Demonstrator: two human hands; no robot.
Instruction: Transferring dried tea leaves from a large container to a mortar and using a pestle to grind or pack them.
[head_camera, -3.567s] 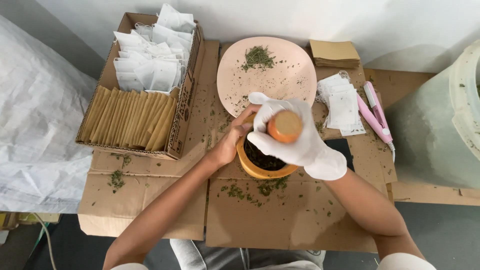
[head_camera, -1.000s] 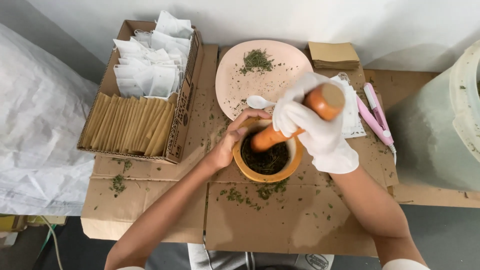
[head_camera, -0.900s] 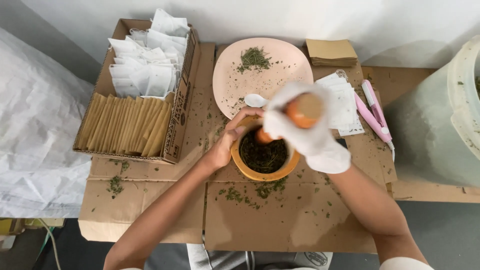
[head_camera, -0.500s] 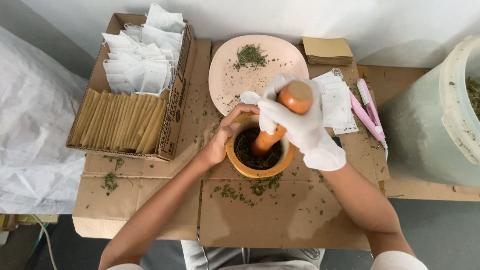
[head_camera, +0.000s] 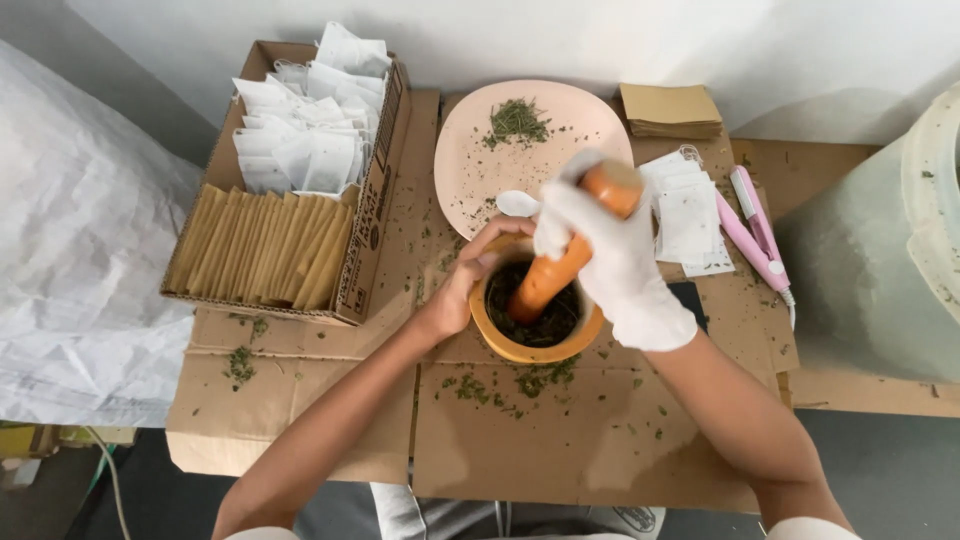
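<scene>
An orange mortar (head_camera: 520, 345) stands on flattened cardboard in the middle, with dark green dried herbs inside. My right hand (head_camera: 610, 255), in a white glove, grips an orange pestle (head_camera: 560, 265) that leans into the bowl. My bare left hand (head_camera: 470, 280) holds the mortar's left rim. A small white spoon (head_camera: 517, 204) lies just behind the mortar.
A pink plate (head_camera: 470, 150) with dried herbs sits behind. A cardboard box (head_camera: 375, 210) of white and tan sachets is at the left. White sachets (head_camera: 690, 215), a pink tool (head_camera: 752, 230), tan envelopes (head_camera: 670, 108) and a large pale bucket (head_camera: 890, 250) are at the right. Herb crumbs litter the cardboard (head_camera: 520, 440).
The pestle has kept moving around in the mortar, its top swinging left and right. My left hand stays on the rim.
</scene>
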